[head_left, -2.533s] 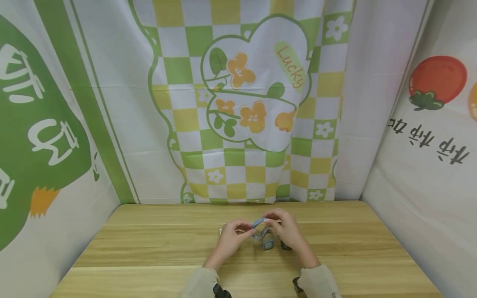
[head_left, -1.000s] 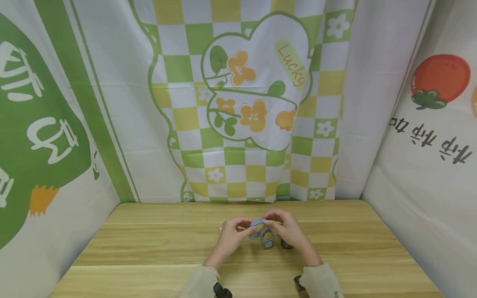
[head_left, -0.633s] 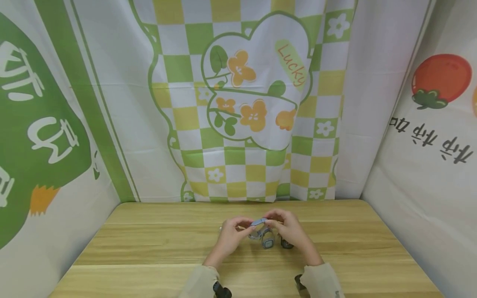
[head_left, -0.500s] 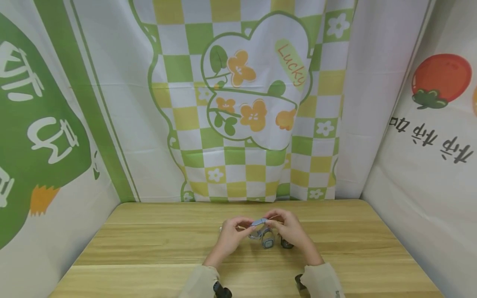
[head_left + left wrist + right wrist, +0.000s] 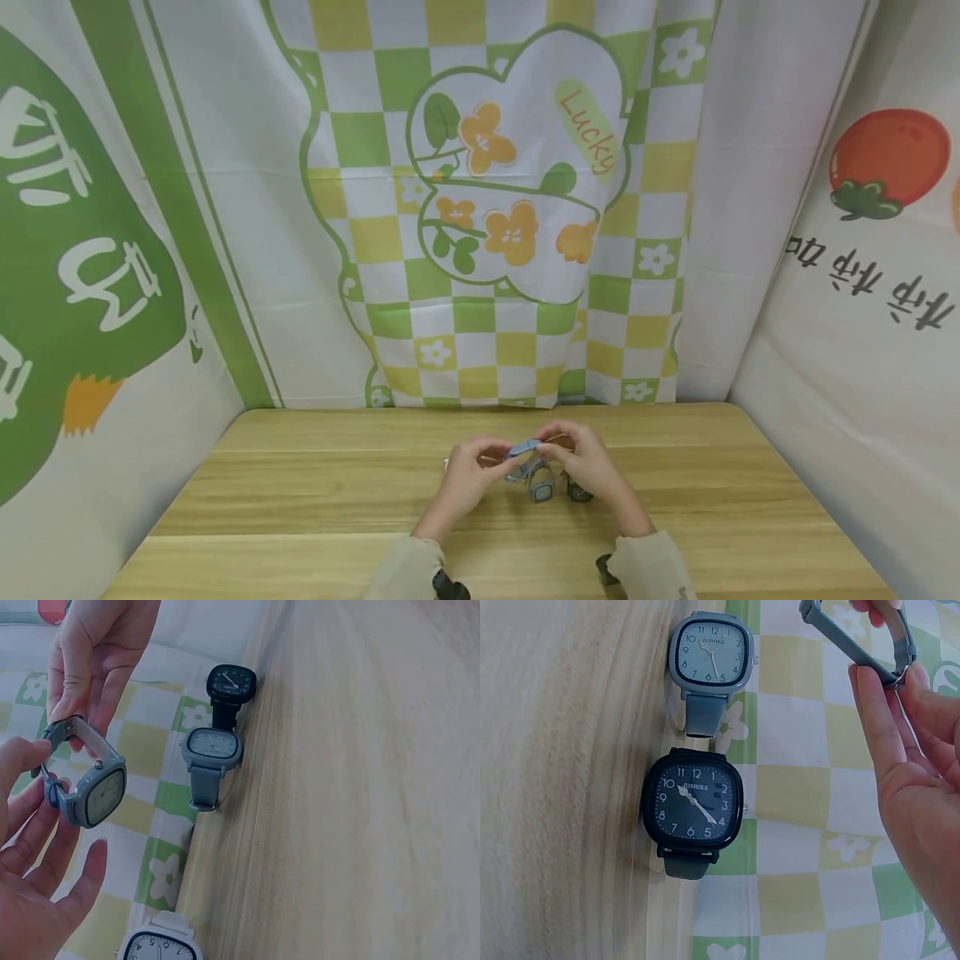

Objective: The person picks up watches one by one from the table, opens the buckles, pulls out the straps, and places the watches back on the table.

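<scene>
Both hands hold one blue-grey wristwatch [image 5: 105,795] in the air above the table, its strap bent into a loop. The left hand [image 5: 471,479] pinches the strap between thumb and fingers, with the remaining fingers spread under the watch in the left wrist view. At the strap's buckle end, the right hand [image 5: 585,462] pinches with thumb and fingers. Whether the buckle is fastened cannot be made out. Below the hands on the table stand a second grey wristwatch [image 5: 712,649] and a black wristwatch [image 5: 694,799], dials visible.
A white wristwatch [image 5: 161,945] stands on the table near the left hand, mostly hidden in the head view. The wooden table [image 5: 337,500] reaches back to a green-and-yellow checked curtain [image 5: 472,358]. Printed cloth walls close off both sides.
Since the oldest frame, the held strap has tipped from a steep slant to a flatter one. Over the last second both hands keep their grip and barely move.
</scene>
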A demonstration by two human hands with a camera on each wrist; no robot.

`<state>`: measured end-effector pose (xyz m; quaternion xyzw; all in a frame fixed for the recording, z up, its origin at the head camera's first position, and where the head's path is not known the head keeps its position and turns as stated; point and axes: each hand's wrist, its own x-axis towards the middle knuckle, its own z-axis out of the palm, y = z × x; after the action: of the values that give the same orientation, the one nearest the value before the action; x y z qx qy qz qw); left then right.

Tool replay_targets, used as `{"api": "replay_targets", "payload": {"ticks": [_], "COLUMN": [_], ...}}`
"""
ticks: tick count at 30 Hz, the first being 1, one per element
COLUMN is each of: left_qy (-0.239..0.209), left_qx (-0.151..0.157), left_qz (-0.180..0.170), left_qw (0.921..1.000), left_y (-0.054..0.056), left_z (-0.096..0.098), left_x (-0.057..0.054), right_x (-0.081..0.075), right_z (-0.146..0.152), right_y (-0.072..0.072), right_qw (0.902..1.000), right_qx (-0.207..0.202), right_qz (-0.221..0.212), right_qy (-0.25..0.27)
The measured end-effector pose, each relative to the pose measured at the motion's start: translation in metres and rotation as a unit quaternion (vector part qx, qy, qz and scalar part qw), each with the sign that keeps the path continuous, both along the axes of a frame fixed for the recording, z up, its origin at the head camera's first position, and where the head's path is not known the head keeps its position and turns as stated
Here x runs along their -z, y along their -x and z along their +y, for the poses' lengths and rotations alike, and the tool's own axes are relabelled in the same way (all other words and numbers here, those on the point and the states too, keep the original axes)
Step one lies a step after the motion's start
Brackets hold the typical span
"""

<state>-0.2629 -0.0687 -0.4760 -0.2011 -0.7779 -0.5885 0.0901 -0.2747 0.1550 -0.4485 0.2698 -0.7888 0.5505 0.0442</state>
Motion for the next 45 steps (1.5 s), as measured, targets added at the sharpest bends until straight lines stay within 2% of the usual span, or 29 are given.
{"api": "replay_targets", "payload": {"ticks": [8,20,27,32,36,41,45], "left_qy": [-0.013,0.017,0.021,0.013,0.011,0.014,0.014], "left_qx": [-0.017,-0.016,-0.011,-0.011,-0.012,-0.011,-0.011], "left_qz": [0.002,0.031,0.033,0.033,0.020,0.008,0.016], "left_qw": [0.9998,0.9992,0.9992,0.9993,0.9997,0.9998,0.9997], "left_y": [-0.0013,-0.0004,0.0004,0.0001,-0.0003,-0.0011,-0.0007], "left_z": [0.0031,-0.0002,0.0002,0.0020,0.0034,0.0039,0.0033], "left_x": [0.0008,0.0008,-0.0006,-0.0001,-0.0002,-0.0010,-0.0017], "right_x": [-0.0012,0.0008,0.0012,0.0029,0.0052,0.0058,0.0054], "right_z": [-0.0019,-0.0015,0.0022,0.0036,0.0041,0.0030,0.0016], "right_y": [-0.0023,-0.0013,0.0010,0.0012,0.0016,0.0018,0.0018], "right_qw": [0.9999,0.9999,0.9999,0.9998,0.9995,0.9995,0.9997], "right_qx": [-0.010,-0.006,-0.001,-0.018,-0.031,-0.027,-0.019], "right_qz": [0.004,-0.005,-0.015,-0.010,0.003,0.008,0.009], "right_qy": [-0.004,-0.009,-0.007,-0.007,-0.010,-0.015,-0.014]}}
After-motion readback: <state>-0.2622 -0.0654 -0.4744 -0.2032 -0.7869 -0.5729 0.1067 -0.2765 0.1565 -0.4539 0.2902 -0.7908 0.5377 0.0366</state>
